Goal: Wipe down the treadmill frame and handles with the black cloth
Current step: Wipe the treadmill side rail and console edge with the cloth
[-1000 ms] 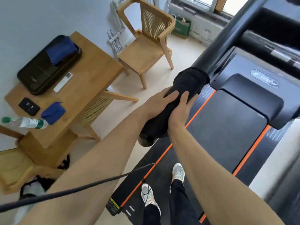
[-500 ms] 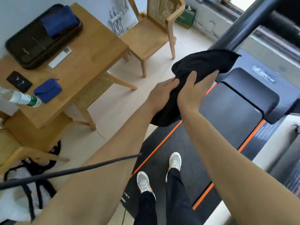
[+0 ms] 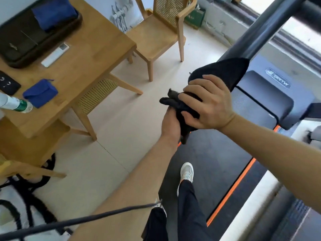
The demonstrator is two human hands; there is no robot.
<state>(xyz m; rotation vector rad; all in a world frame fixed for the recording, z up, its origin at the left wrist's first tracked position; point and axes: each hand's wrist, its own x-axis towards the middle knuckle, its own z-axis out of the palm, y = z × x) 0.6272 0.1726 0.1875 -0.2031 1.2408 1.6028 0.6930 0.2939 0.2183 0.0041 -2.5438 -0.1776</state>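
The black cloth [image 3: 224, 72] is bunched between both hands over the left edge of the treadmill. My left hand [image 3: 171, 122] grips its lower, twisted end from underneath. My right hand [image 3: 210, 105] is closed over the top of it. The cloth's far flap spreads up to the near end of the dark handle bar [image 3: 265, 28], which slants to the upper right. Below lie the grey motor cover [image 3: 260, 105] and the black belt [image 3: 217, 153] with orange stripes. My feet stand on the belt.
A wooden table [image 3: 90, 54] at the left holds a black tray [image 3: 20, 44], a white remote [image 3: 55, 54], a blue pouch [image 3: 40, 93] and a bottle [image 3: 15, 103]. A wooden chair [image 3: 156, 40] stands behind it. A dark cable [image 3: 78, 221] crosses the foreground.
The cloth, wrapped round the handle a second ago, has come off and is gathered in my hands. My right hand shifted on top of it. The view turned left.
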